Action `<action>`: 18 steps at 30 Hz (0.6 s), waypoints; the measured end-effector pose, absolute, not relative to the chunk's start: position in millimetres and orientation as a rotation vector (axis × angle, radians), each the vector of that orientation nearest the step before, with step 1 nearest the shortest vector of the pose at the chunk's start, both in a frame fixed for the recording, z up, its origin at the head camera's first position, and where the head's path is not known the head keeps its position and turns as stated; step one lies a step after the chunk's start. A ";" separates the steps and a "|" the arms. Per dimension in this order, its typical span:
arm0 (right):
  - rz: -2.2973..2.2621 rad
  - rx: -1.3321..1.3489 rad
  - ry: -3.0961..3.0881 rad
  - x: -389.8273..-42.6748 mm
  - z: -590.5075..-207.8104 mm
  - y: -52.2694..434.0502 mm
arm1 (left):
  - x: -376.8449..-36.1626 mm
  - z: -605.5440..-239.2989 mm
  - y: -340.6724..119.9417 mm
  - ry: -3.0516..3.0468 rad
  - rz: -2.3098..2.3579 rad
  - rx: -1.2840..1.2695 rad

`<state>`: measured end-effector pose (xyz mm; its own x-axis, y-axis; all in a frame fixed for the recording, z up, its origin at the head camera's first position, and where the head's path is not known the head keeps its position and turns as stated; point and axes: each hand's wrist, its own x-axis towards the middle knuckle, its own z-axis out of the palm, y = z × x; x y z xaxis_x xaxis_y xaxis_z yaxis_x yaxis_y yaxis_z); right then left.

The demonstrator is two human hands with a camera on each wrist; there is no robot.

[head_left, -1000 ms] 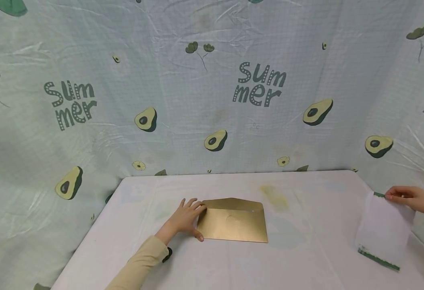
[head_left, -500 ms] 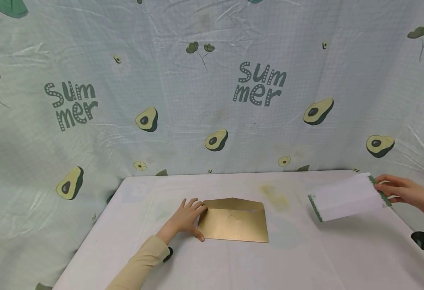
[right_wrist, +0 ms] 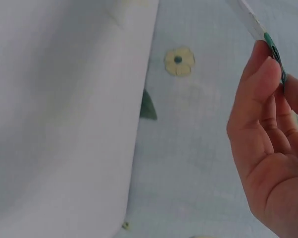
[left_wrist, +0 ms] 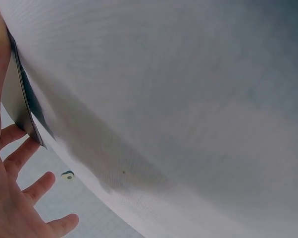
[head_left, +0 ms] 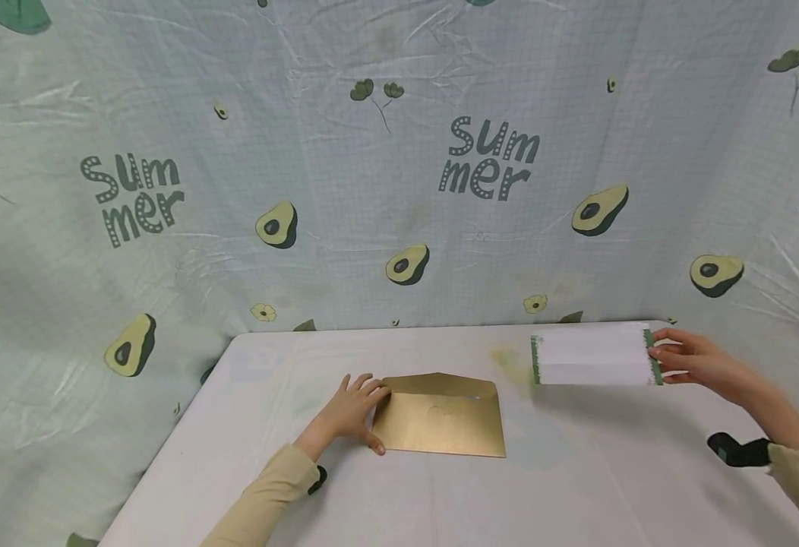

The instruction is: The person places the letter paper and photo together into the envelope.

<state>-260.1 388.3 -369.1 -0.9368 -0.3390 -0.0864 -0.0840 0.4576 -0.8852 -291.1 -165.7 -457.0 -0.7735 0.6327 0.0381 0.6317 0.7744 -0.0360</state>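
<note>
Right hand (head_left: 696,363) at three o'clock, above the far right of the bench (head_left: 577,486), fingers (head_left: 666,351) pinched on the green-trimmed short end of a white folded sheet (head_left: 591,360). Sheet held clear of the bench, long axis running level from three o'clock toward nine, free green-edged end nearest the gold envelope (head_left: 440,423). From the right wrist, fingertips (right_wrist: 260,69) closed on that same green edge (right_wrist: 273,52).

Envelope flat on the bench at about six o'clock, long axis also three-to-nine, flap lifted along the twelve o'clock side, opening facing twelve. Left hand (head_left: 348,410) resting at the envelope's nine o'clock end, fingers spread and straight, touching its edge, gripping nothing; from the left wrist, splayed fingers (left_wrist: 25,168) beside the envelope's corner (left_wrist: 20,106).

Sheet lying at roughly two o'clock from the envelope, well apart from it, nearly parallel. Right hand alone carrying the sheet; left hand much the nearer to the envelope.
</note>
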 end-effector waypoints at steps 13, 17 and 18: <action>-1.585 -0.235 2.414 -291.9 -397.4 320.6 | -292.3 -457.3 -165.9 -2.915 0.018 -1.038; -1.617 -0.214 2.390 -300.3 -403.4 309.4 | -293.4 -457.5 -165.2 -2.914 0.015 -1.037; -1.621 -0.211 2.387 -302.1 -404.7 306.9 | -293.6 -457.6 -165.0 -2.916 0.014 -1.036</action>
<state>-302.1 306.9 -404.7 -0.9589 -0.2560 -0.1221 0.0192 0.3712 -0.9284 -293.6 -165.0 -457.6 -0.7748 0.6308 0.0416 0.6304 0.7759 -0.0243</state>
